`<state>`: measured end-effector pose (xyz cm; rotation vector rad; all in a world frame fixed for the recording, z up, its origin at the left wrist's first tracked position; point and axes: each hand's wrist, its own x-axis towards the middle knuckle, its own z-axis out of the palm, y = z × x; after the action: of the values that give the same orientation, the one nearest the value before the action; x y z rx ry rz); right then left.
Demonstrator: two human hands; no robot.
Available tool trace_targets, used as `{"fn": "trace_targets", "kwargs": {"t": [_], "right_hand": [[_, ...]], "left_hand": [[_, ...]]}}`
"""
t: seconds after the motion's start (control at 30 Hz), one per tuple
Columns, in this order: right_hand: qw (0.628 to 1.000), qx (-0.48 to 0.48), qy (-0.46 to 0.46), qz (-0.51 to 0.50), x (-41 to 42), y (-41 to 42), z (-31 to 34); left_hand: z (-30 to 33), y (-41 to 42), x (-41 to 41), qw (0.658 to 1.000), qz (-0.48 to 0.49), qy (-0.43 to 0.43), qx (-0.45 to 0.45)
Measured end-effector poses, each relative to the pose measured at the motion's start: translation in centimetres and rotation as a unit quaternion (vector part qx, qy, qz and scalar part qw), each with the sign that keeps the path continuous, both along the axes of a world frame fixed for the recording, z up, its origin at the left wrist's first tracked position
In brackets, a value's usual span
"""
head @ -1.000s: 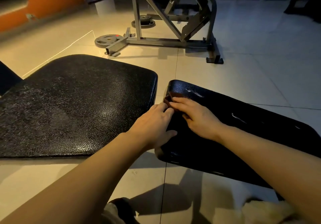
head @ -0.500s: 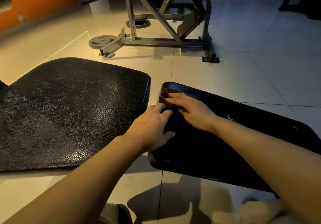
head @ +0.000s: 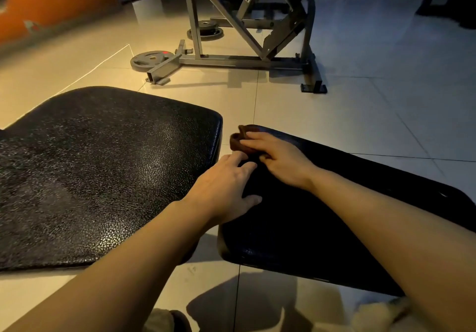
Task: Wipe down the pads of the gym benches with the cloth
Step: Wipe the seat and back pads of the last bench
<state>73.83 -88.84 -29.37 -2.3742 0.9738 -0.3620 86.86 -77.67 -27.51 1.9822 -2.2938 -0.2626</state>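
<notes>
Nearby, weight plate (head: 150, 59) beside frame (head: 247, 60)

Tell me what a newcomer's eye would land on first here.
Both hands meet at the far corner of the smooth black pad on the right: the right hand grips a bunched brown cloth, the left hand rests beside it. A larger pebbled pad fills the left.

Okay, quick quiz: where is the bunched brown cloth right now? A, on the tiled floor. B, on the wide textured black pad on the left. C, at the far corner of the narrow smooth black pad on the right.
C: the bunched brown cloth sits under the right hand at the far corner of the narrow smooth black pad.
</notes>
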Motion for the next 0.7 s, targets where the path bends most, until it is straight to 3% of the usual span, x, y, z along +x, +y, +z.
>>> {"fn": "trace_targets", "kwargs": {"t": [0.17,0.23,0.43,0.5,0.63,0.7], "right_hand": [[0.988,-0.004,0.002,-0.157,-3.0,-3.0,-1.2],[0.987,-0.024,0.026,-0.154,-2.0,-2.7,-1.1],[0.999,-0.033,0.005,0.012,1.9,-1.6,-0.3],[1.0,-0.013,-0.007,-0.006,0.7,-2.6,-0.6],[0.991,-0.015,0.007,-0.134,-2.1,-4.4,-1.4],[0.99,-0.025,0.026,-0.139,-1.6,-4.0,-1.2]], "left_hand": [[0.3,0.1,0.8,1.0,-0.015,-0.003,0.003],[0.4,-0.2,0.9,1.0,-0.018,-0.005,0.007],[0.5,-1.5,0.6,1.0,-0.015,-0.003,0.001],[0.4,-1.5,0.5,1.0,-0.015,-0.005,0.007],[0.2,-1.1,1.0,1.0,-0.018,-0.003,0.009],[0.2,-0.9,1.2,1.0,-0.018,0.001,0.009]]}}
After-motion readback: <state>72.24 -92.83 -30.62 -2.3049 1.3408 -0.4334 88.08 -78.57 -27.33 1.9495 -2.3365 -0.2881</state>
